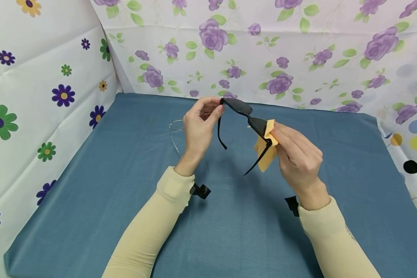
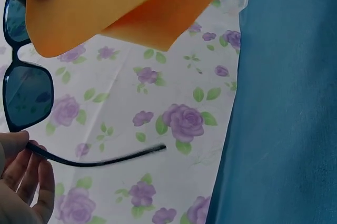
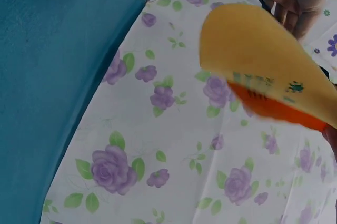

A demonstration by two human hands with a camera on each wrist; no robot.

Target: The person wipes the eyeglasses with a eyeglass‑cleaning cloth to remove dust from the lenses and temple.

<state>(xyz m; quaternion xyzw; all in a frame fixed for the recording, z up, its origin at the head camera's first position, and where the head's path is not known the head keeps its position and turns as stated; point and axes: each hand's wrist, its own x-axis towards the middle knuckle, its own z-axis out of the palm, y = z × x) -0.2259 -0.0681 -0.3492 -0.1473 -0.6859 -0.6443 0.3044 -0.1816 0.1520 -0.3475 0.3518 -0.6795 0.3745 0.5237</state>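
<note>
Sunglasses point(image 1: 239, 105), left hand point(image 1: 202, 125) pinching one end, right hand point(image 1: 300, 160) pinching other end through cloth point(image 1: 269, 157)

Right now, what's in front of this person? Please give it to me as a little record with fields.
Left hand: pinches the dark sunglasses near one hinge
Right hand: holds the yellow cloth against their other end
Sunglasses: held above the table, both arms unfolded
Also there: a thin wire outline, perhaps glasses, partly hidden by the left hand
Surface: blue tablecloth
Backdrop: white sheet with purple flowers
</note>
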